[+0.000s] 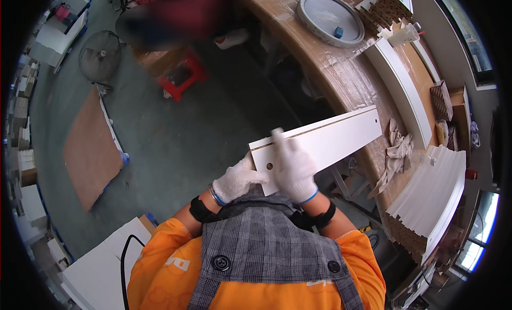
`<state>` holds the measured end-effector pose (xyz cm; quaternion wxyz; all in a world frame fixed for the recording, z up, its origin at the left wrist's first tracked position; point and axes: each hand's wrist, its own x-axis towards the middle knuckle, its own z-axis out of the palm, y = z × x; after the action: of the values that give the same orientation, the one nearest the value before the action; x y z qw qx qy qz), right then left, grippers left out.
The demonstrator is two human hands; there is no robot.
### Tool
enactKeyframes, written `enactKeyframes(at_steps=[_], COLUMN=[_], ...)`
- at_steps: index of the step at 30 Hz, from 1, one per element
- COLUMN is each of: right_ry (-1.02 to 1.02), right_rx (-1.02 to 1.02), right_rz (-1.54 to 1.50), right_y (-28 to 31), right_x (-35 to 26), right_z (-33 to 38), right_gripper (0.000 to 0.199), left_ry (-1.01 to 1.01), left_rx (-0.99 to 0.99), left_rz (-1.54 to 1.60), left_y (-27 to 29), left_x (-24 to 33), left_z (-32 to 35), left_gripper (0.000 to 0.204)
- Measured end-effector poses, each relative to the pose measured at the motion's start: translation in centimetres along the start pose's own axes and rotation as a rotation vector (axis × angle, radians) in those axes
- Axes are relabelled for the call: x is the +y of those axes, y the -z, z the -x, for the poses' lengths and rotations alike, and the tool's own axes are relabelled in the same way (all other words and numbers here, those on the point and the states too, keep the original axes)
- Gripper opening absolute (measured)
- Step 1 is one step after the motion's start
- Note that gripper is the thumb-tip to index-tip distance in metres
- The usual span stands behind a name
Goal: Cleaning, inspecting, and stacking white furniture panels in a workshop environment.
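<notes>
Near the centre of the frame, a person in white knit gloves is holding a long white panel (325,142) that is running from the middle toward the right, its far end lying over the edge of the curved bench (341,75). The left hand (238,181) is closing around the panel's near end from below, fingers curled against its lower corner beside a small round hole. The right hand (293,166) is lying on top of the panel, fingers pressing flat on its face and one finger lifting blurred toward the upper edge; whether it is gripping or only pressing cannot be told. A brown strip is showing along the panel's upper edge.

On the bench, a round grey lid (330,19) is sitting at the upper right of the frame, with another white board (400,91) lying just right of centre. Crumpled rags (397,150) are hanging beside the panel's far end. A stack of white panels (434,192) is resting at the right. At upper left, a floor fan (100,56) is standing near a red stool (184,75), and a brown sheet (90,150) is lying on the floor.
</notes>
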<state>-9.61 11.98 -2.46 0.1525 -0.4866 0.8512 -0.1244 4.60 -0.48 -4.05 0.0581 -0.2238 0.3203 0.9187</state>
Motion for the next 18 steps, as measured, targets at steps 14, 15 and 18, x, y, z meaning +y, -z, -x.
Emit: enactKeyframes(at_steps=[14, 15, 18], right_ry=[-0.061, -0.110, -0.122], right_rx=[0.139, 0.391, 0.370], right_rz=[-0.189, -0.161, -0.033], right_y=[-1.1, -1.5, -1.6], right_x=[-0.9, -0.8, -0.7], right_z=[0.7, 0.9, 1.2], right_gripper=[0.047, 0.045, 0.056], left_ry=[-0.016, -0.034, -0.063], left_rx=[-0.055, -0.087, -0.107], left_rz=[0.155, 0.136, 0.119], left_y=[1.6, 1.6, 1.7], left_x=[-1.4, -1.6, -1.9], left_z=[-0.1, -0.2, -0.3], left_gripper=[0.088, 0.088, 0.087])
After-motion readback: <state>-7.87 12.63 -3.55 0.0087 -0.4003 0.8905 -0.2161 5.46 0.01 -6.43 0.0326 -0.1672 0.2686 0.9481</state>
